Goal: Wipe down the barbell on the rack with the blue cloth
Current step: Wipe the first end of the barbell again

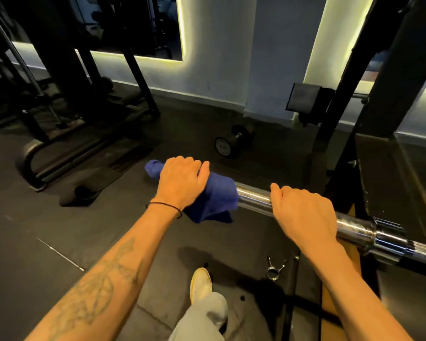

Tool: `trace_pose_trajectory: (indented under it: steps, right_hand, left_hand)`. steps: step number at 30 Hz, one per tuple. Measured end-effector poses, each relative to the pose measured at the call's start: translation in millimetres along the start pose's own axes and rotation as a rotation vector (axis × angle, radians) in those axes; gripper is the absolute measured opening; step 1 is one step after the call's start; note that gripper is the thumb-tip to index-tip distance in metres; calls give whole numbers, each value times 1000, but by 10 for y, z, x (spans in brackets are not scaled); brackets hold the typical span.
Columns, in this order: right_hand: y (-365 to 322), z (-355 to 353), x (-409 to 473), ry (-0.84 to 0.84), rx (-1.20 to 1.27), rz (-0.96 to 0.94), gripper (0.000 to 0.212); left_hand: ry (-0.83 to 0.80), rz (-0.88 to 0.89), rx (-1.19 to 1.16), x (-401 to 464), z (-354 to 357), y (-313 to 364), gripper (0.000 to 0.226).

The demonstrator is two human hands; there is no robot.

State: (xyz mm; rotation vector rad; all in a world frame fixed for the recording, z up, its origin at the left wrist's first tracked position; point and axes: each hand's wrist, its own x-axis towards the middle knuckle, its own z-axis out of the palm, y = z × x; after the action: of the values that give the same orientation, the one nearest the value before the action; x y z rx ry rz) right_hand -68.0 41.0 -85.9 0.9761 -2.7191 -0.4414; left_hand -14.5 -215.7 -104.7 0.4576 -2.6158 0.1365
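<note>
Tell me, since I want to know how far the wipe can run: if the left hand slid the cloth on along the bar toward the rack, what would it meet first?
The right hand, gripping the bare bar just beyond the cloth that the left hand holds.

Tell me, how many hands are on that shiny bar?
2. The left hand grips the blue cloth wrapped round the barbell near its free end; the right hand grips bare metal, closer to the rack.

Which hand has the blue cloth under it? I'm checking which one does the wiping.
The left hand grips the blue cloth, wrapped around the barbell near its end. The right hand grips bare chrome, nearer the rack.
</note>
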Motion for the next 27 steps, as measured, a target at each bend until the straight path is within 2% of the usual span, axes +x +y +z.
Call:
trace_pose_trajectory:
  steps: [1,2,3,5,6,8,11,13,15,19,22,24,27]
  right_hand:
    - [-23,34,16,12,78,39,52]
    - [-40,127,8,133,81,15,77]
    - [-61,93,-26,148,88,39,82]
    - [-113,32,-9,193,187,170,52]
    - [-122,105,11,247,229,225,45]
    - [-124,162,1,266,260,237,44]
    - [-150,224,-10,259,229,223,53]
    - [-160,268,-20,299,265,221,53]
    - [-182,349,-64,376,312,213,47]
    - [-226,481,-176,510,414,232,44]
    - [-291,504,-177,558,469,271,47]
    - [-322,497,-172,569,496,293,47]
    - [-323,550,-196,575,478,289,52]
  left_hand:
    - [-43,-11,39,2,-26,12,44]
    - [-85,-1,110,-6,-45,52,37]
    - [-115,25,188,-25,-50,106,29]
    - [-161,79,300,-54,-110,263,17]
    - [-173,93,310,-61,-161,364,13]
    - [-169,140,261,-68,-210,595,10]
    - [-75,255,-2,-216,-63,798,34]
    - [4,263,-197,-290,28,676,37]
    - [43,202,-239,-272,56,437,38]
    - [-6,29,-3,-139,-8,-8,47]
    - [-143,-5,225,-103,-101,83,30]
    - [-193,28,248,-90,-147,341,18]
    - [-191,206,199,-133,-129,673,8]
